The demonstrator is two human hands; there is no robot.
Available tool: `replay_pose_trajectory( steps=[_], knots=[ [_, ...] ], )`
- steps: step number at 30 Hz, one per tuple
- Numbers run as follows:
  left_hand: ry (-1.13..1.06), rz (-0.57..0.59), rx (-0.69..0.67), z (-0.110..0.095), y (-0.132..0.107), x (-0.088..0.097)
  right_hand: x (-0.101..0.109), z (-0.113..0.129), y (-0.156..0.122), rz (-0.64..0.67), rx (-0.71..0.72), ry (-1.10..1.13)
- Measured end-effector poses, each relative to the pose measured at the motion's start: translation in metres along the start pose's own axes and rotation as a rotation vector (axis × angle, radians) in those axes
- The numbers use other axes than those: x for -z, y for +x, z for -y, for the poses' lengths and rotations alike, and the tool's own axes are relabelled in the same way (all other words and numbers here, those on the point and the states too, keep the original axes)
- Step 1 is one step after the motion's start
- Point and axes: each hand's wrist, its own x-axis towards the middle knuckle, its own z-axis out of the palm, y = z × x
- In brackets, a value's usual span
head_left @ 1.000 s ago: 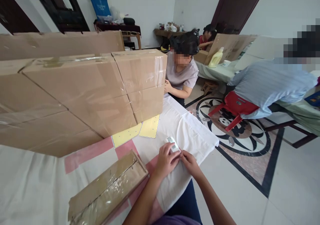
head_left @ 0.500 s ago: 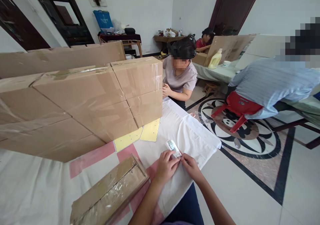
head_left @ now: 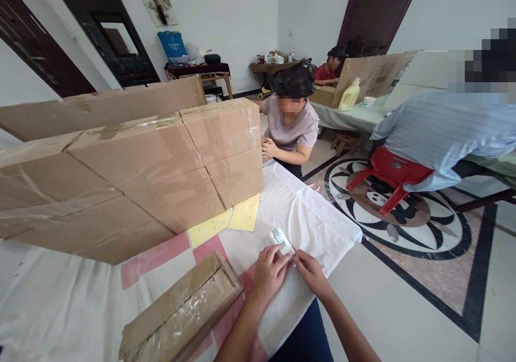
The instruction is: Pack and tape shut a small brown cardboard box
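A small white oblong object with a greenish printed patch (head_left: 279, 236) lies at the near right part of the cloth-covered table (head_left: 298, 211). My left hand (head_left: 271, 269) is closed on its near end, fingers bent over the top. Close beside it, my right hand (head_left: 309, 269) pinches at the object's near right corner. Whatever sits between the right fingertips is too small to make out. Left of my forearm rests a long taped cardboard box (head_left: 181, 308).
Stacked, taped cardboard boxes (head_left: 161, 168) form a wall along the table's far left. Yellow dotted sheets (head_left: 245, 212) stick out under it. A person (head_left: 292, 120) sits behind the far corner. Another, on a red stool (head_left: 399, 171), sits to the right over a patterned floor.
The whole view has shifted slightly, with the boxes and table lower and a little to the right in the picture. Both hands keep their hold at the white object.
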Motion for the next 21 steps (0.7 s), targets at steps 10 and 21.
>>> replay_pose_trajectory(
  steps=[10,21],
  knots=[
    [0.055,0.0,-0.042,0.0,-0.003,-0.011,-0.002,-0.001,-0.001,-0.024,0.024,0.007],
    [0.224,-0.249,-0.143,0.015,-0.008,-0.055,-0.002,-0.022,0.006,-0.077,0.08,0.017]
  ],
)
